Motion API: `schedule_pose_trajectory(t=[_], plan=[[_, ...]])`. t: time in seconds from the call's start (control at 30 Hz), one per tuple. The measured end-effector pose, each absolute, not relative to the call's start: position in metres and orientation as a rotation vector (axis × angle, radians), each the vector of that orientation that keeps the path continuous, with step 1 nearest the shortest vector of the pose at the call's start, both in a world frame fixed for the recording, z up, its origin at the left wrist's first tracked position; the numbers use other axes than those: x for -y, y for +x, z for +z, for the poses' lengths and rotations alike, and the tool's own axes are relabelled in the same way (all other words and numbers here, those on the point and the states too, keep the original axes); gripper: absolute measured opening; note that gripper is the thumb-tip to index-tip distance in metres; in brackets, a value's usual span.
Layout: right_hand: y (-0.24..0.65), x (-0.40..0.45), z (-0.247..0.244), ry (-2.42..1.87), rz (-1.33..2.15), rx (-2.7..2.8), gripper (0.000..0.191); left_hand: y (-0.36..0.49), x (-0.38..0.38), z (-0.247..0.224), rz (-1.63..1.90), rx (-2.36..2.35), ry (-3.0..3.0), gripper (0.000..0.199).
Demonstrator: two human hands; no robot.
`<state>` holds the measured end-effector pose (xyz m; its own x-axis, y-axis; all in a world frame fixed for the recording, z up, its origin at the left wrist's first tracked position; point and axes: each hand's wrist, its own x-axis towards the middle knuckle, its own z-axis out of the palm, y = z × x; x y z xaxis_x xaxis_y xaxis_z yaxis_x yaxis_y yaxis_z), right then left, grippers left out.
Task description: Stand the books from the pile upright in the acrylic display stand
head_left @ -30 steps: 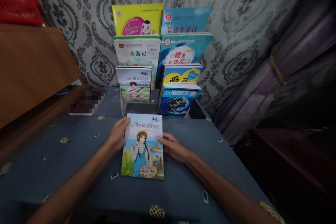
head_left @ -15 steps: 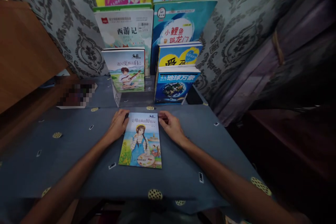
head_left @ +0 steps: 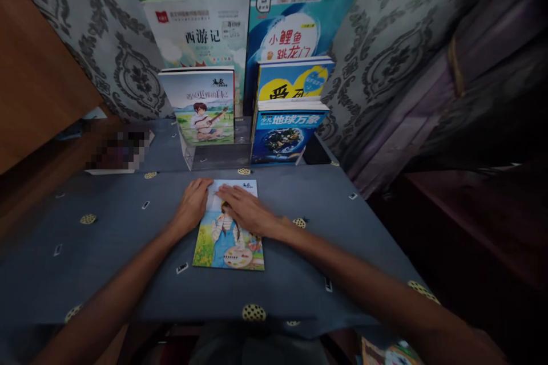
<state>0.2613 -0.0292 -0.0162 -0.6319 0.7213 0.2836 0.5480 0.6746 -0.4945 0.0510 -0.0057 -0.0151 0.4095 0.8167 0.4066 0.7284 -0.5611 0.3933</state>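
Note:
A thin paperback book (head_left: 226, 248) lies flat on the cloth-covered table, its cover showing a drawn figure in blue overalls beside a paint palette. My left hand (head_left: 193, 202) rests along the book's upper left edge, fingers stretched toward the corner and touching it. Across the upper part of the cover lies my right hand (head_left: 242, 205), flat with its fingers extended, hiding most of the title. Neither hand grips the book.
Behind it, a clear acrylic rack (head_left: 218, 157) holds several upright books, including a guitar-player cover (head_left: 205, 120) and an Earth cover (head_left: 282, 140). A dark flat object (head_left: 317, 154) lies right of the rack. A blurred-out book (head_left: 117, 151) lies at the left.
My right hand has moved left from beside the book's right edge onto its cover. My left hand stays at the left edge. The view has shifted slightly.

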Motion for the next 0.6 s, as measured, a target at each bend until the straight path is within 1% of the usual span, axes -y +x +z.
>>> schedule_pose_trajectory(t=[0.2, 0.33, 0.53, 0.6], plan=[[0.317, 0.018, -0.03, -1.146, 0.48, 2.202, 0.041, 0.05, 0.005, -0.013, 0.833, -1.401, 2.485, 0.033], [0.33, 0.018, -0.031, -1.166, 0.474, 2.129, 0.037, 0.05, 0.008, -0.009, 0.796, -1.386, 2.488, 0.034], [0.328, 0.02, -0.026, -1.199, 0.36, 2.111, 0.033, 0.072, 0.045, 0.004, 0.526, -1.662, 2.608, 0.036], [0.328, 0.021, -0.025, -1.198, 0.358, 2.11, 0.034, 0.087, 0.067, 0.007, 0.468, -1.562, 2.767, 0.037]])
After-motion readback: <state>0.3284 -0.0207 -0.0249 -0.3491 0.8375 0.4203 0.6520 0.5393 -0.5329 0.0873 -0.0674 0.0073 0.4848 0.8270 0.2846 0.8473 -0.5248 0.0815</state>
